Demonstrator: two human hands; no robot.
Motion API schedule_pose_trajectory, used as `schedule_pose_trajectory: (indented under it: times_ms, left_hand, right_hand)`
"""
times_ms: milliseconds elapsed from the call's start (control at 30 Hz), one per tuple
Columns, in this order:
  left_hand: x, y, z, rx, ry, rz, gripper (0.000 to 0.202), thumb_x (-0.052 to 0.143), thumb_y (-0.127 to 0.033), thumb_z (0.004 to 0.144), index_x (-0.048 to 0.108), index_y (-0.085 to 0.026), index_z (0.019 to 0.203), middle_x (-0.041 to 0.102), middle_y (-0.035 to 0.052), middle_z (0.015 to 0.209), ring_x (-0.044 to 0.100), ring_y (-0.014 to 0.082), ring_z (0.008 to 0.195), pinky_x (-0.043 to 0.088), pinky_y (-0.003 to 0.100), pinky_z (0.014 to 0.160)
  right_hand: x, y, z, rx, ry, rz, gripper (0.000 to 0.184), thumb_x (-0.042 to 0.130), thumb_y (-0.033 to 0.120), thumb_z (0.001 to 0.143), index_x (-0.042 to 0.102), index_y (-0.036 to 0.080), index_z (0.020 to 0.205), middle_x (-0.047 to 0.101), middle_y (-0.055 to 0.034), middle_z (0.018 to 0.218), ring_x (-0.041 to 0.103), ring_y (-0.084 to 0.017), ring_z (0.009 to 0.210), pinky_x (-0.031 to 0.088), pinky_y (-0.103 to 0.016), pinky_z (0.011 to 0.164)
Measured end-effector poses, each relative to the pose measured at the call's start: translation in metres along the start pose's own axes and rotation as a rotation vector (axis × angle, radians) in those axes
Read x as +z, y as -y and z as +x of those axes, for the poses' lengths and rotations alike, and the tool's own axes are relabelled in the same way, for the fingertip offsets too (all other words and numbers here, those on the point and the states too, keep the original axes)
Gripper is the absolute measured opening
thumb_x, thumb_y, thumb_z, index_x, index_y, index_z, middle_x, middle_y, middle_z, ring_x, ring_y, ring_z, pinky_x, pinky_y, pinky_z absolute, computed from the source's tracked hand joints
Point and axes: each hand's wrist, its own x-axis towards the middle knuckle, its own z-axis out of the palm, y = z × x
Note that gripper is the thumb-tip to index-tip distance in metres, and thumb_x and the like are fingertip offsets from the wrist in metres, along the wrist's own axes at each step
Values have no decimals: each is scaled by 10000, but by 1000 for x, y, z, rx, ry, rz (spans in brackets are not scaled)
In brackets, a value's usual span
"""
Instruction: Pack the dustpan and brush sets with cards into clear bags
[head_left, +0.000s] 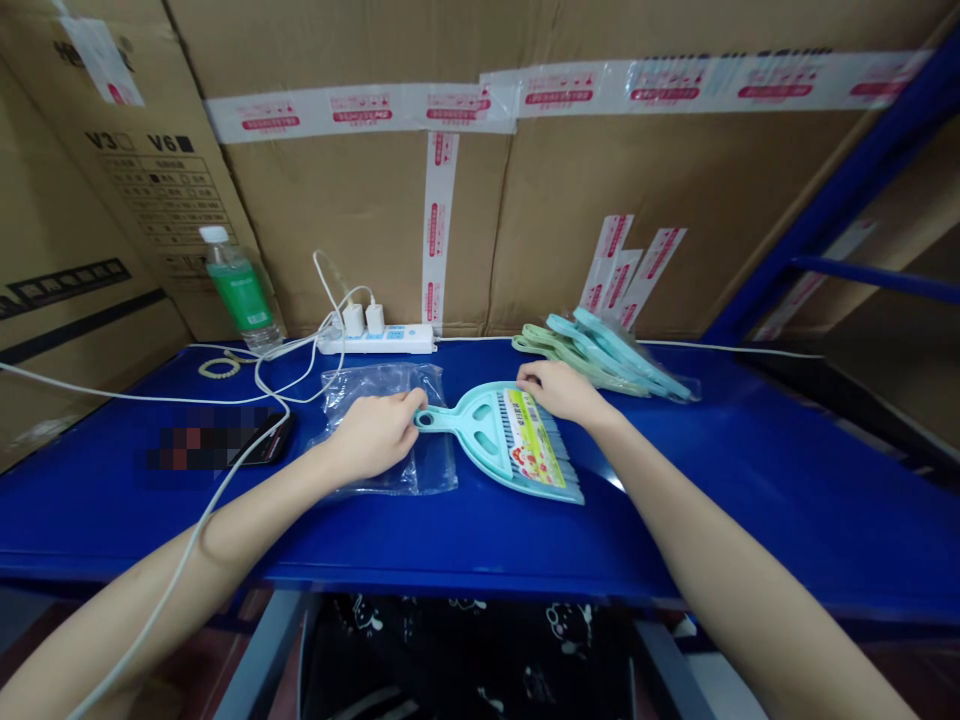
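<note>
A light blue mini dustpan and brush set [480,437] lies flat on the blue table, its bristles pointing right. A yellow printed label [534,445] covers part of the bristles. My left hand [379,432] is closed on the end of the handle, beside its hanging hole. At the far edge of the pan, near the top of the label, my right hand [559,388] pinches with curled fingers. A clear plastic bag [435,475] lies flat under and around my left hand. Behind my right hand are several green and blue dustpan sets [600,350], at least some in clear wrapping.
At the back stands a white power strip [382,340] with two chargers; white cables run left and cross my left forearm. A green-labelled bottle [241,290], a beaded bracelet [219,368] and a phone [270,440] are on the left. Cardboard [360,220] walls the back.
</note>
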Motion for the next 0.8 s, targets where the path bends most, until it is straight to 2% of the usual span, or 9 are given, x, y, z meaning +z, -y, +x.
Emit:
schedule_pose_trajectory:
  times_ms: [100, 300, 500, 700, 800]
  left_hand:
    - [-1, 0, 0, -1, 22, -7, 280, 349, -150, 820, 496, -178, 1056, 676, 39, 804, 622, 183, 633, 433, 284, 581]
    - [-5, -2, 0, -20, 58, -10, 290, 355, -147, 827, 472, -177, 1090, 670, 40, 804, 631, 197, 671, 429, 294, 604]
    - [-5, -1, 0, -34, 64, -22, 291, 351, -156, 837, 451, -166, 1111, 667, 43, 802, 641, 211, 703, 432, 302, 615]
    - [-3, -1, 1, -53, 79, -4, 331, 342, -151, 832, 429, -164, 1151, 671, 38, 796, 649, 228, 713, 441, 318, 620]
    - [-3, -1, 0, -54, 70, 0, 335, 341, -151, 829, 431, -166, 1151, 674, 38, 802, 650, 227, 715, 445, 319, 625]
  right_hand:
    - [-2, 0, 0, -29, -25, 44, 212, 441, 175, 823, 630, 206, 733, 660, -39, 731, 583, -189, 695, 381, -272, 599]
    - [1, 3, 2, -131, -68, 269, 195, 442, 170, 769, 552, 200, 610, 577, 3, 588, 501, -151, 562, 348, -263, 554]
    - [1, 6, 2, -118, -81, 341, 168, 453, 189, 750, 530, 204, 602, 505, 25, 527, 465, -142, 534, 341, -260, 544]
    - [-4, 4, 1, -96, -205, 374, 159, 446, 199, 738, 511, 213, 593, 537, 9, 550, 486, -157, 548, 355, -275, 548]
    - [-5, 5, 0, -94, -211, 382, 151, 450, 206, 733, 506, 214, 593, 538, 8, 552, 485, -159, 546, 355, -277, 542]
